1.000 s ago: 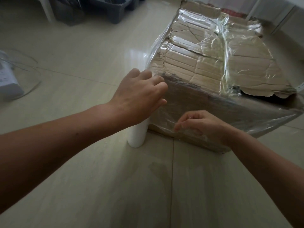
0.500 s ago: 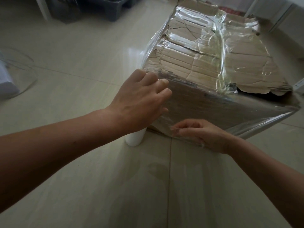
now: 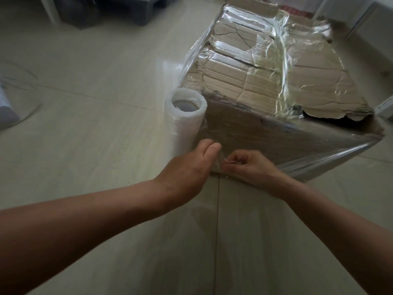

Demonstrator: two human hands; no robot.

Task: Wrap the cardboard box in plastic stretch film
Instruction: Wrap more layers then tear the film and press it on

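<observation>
"Cardboard box (image 3: 265,135), low on its near face: what has the grip there?"

"The right hand (image 3: 248,169), fingers curled, nips a bunched bit of stretch film (image 3: 222,160) against the card. The left hand (image 3: 191,165) lies just beside it, fingers close together on the film by the corner. Whether they nip it too, I can't tell."

"And the roll?"

"The roll (image 3: 185,120) stands upright on the tiled floor (image 3: 85,124), right at the box's near left corner. The box sits on that floor, its top and near side already under film."

"What could go wrong?"

"I'd judge they mean to part the film. A hard sideways tug could topple the roll or drag the wrap off the near face. At the right corner the layer stands off the card, so slack there could spread. A ragged tear would leave a tail that won't cling."
</observation>
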